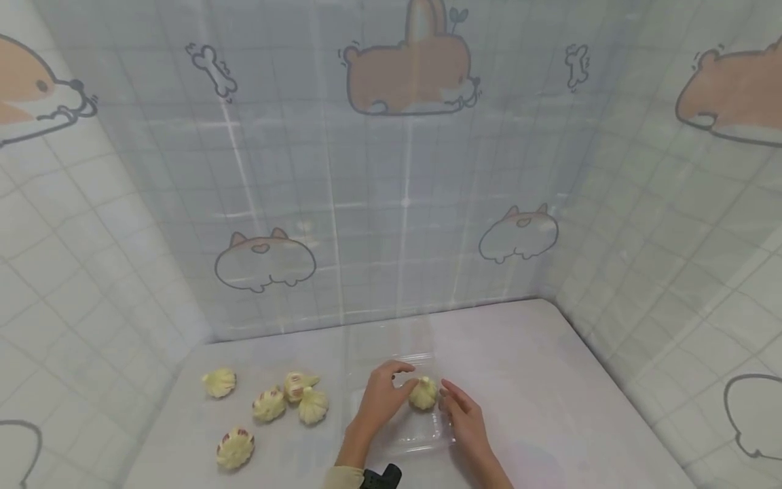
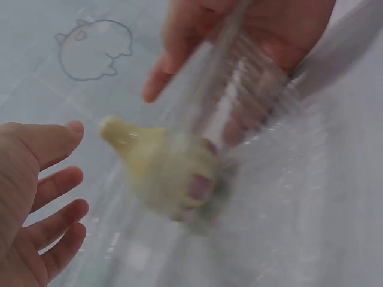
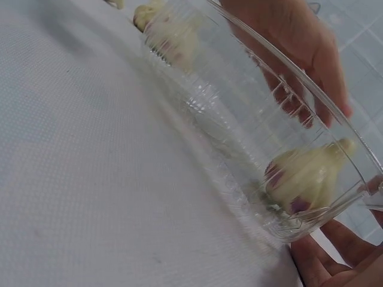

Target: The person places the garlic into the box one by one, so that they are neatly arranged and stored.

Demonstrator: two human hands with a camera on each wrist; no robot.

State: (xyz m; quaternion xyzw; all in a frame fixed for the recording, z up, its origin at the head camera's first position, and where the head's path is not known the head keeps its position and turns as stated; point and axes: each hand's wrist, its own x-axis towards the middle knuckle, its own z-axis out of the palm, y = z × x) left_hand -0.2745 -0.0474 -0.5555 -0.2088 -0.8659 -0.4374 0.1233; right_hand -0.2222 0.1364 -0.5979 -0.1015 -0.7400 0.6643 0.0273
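A pale garlic bulb with purple patches sits inside a clear plastic container, towards its right end. My left hand hovers over the container just left of the bulb. In the left wrist view, its thumb and fingers are spread apart and hold nothing. At the container's right side is my right hand. The right wrist view shows its fingers at the container's corner, with digits above and below the rim. Part of this hand lies outside that frame.
Several more garlic bulbs lie on the white table left of the container, a few clustered together, others apart. Behind the container and along both sides rise sheets printed with cartoon dogs. A dark wrist device sits on my left wrist.
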